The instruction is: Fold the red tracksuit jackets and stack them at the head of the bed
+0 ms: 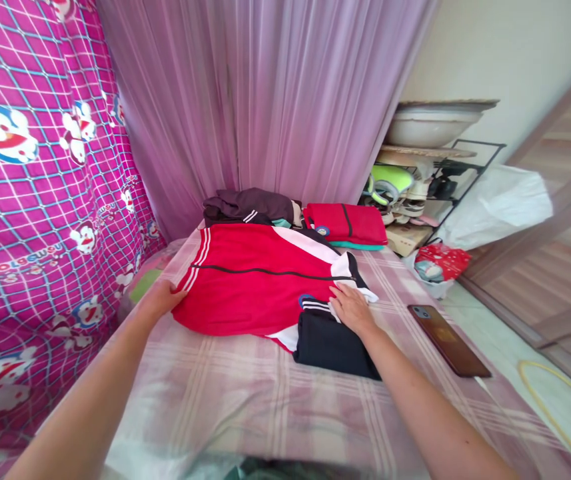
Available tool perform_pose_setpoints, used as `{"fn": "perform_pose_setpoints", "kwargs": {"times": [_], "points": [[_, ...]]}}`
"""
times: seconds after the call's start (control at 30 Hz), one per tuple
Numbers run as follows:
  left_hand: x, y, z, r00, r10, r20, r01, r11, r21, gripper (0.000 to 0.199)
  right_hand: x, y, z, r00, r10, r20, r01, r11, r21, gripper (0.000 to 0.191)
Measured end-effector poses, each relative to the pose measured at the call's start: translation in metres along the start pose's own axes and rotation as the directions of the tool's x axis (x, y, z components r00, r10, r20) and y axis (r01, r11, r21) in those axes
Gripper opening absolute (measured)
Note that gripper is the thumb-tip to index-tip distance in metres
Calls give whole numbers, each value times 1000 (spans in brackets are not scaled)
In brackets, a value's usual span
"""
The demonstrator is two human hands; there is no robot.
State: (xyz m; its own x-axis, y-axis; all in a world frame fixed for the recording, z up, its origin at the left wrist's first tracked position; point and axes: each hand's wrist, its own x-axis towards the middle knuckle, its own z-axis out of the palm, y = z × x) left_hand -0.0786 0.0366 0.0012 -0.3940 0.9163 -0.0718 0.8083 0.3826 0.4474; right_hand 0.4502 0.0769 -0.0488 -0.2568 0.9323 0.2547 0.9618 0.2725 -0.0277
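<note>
A red zip jacket (250,287) with white shoulder panels lies on its front side down the length of the plaid cloth, zip upward and hem to the left. At the striped hem, my left hand (166,295) is closed, pinching its edge between thumb and fingers. My right hand (352,307) rests flat and open near the collar, fingers stretched over the white and red fabric. Beneath that palm, a black sleeve (335,347) with white stripes is folded across the jacket's near side. The other sleeve lies along the far side, partly hidden.
Behind the jacket sit a dark clothes pile (245,207) and a folded red garment (348,223). A brown phone (448,340) with a cable lies at right. Purple curtains (275,100) hang behind, a patterned pink cloth (40,200) at left. A loaded rack (465,193) stands right.
</note>
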Motion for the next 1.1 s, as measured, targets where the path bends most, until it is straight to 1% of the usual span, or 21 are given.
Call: {"fn": "perform_pose_setpoints", "kwargs": {"times": [0.1,0.17,0.23,0.3,0.33,0.37,0.4,0.43,0.47,0.5,0.53,0.6,0.63,0.67,0.73,0.8,0.83,0.9,0.97,1.03,1.1], "points": [[-3,-8,0,997,-54,-56,63,981,181,46,0,0,1,1000,5,0,-5,1000,9,44],[-9,-7,3,996,-24,-84,44,969,244,52,0,0,2,1000,8,-12,-8,1000,19,43],[-18,0,6,993,30,-112,5,956,294,53,1,0,2,1000,7,-17,-6,999,35,43],[-29,14,10,982,105,-157,-46,938,342,51,2,0,1,1000,0,-19,1,998,59,42],[-35,24,12,972,160,-173,-90,931,355,49,2,0,0,1000,-5,-23,7,997,79,41],[-42,34,15,957,233,-175,-160,922,353,47,2,-1,-3,1000,-12,-27,15,994,108,40],[-50,46,19,934,324,-154,-261,907,330,44,2,-1,-6,999,-19,-28,23,989,146,39],[-58,57,24,898,426,-109,-383,880,281,42,0,-2,-10,999,-28,-26,33,981,192,38],[-65,68,29,852,523,-31,-507,837,207,40,-2,-3,-15,999,-40,-20,43,970,240,37],[-73,78,36,798,601,51,-602,789,123,39,-5,-4,-20,999,-53,-10,53,957,287,36],[-80,86,42,731,670,126,-679,733,38,39,-10,-4,-26,998,-67,9,60,943,328,36],[-93,97,53,610,761,221,-766,638,-82,40,-23,-6,-37,993,-105,58,74,918,389,35],[-97,99,58,567,787,243,-791,602,-107,42,-31,-7,-42,988,-128,81,85,909,409,36],[-101,100,62,538,803,255,-810,577,-109,46,-39,-8,-46,984,-150,100,94,901,424,37],[-105,101,67,512,818,263,-836,545,-68,51,-53,-10,-50,976,-177,125,106,894,436,43],[-106,102,72,511,824,245,-848,530,-11,46,-62,-12,-51,976,-164,143,92,906,414,51],[-107,102,74,517,826,226,-849,528,12,41,-64,-14,-51,977,-143,156,71,916,395,50],[-107,105,78,516,835,190,-852,523,17,35,-62,-15,-52,978,-98,182,25,930,366,40],[-108,105,82,489,854,176,-863,504,-45,36,-55,-13,-55,968,-81,239,-18,922,386,33],[-109,104,83,456,870,186,-865,483,-136,36,-49,-8,-62,935,-125,333,-39,894,446,33],[-111,102,80,441,871,218,-856,481,-190,35,-44,0,-70,879,-201,432,-50,863,502,32]]}}
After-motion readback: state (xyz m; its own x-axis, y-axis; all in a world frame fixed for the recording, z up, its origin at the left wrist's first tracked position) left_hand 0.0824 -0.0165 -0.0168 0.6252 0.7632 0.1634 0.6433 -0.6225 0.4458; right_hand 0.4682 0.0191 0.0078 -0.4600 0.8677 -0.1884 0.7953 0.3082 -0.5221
